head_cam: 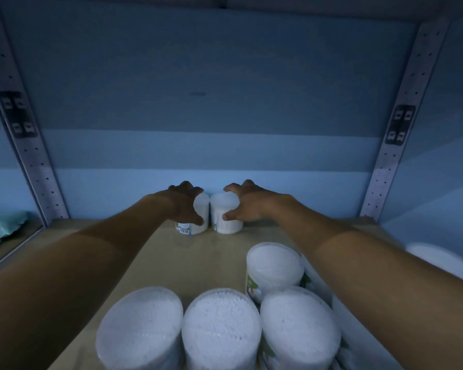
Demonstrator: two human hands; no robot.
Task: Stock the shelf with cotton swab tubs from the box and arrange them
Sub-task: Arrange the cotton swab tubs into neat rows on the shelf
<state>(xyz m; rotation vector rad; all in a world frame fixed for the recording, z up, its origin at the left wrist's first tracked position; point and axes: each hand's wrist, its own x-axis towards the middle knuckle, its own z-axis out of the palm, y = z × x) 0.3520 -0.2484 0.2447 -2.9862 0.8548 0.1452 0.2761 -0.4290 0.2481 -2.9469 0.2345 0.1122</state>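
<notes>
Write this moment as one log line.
left hand: grips left tub | right hand: grips right tub | place: shelf rear

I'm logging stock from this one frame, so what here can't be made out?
- Head view: the label on the left tub is mostly covered by the left hand; its print is too small.
- The right hand hides the right tub's far side.
- A tub at the right edge is blurred, behind the right forearm.
- The front tubs are cut off below.

tub at far right (444, 263): blurred, cut by right edge, partly behind right forearm | front row of tubs (221, 329): bottoms cut by lower edge | blue packs (0, 228) far left of them: cut off, print unreadable
</notes>
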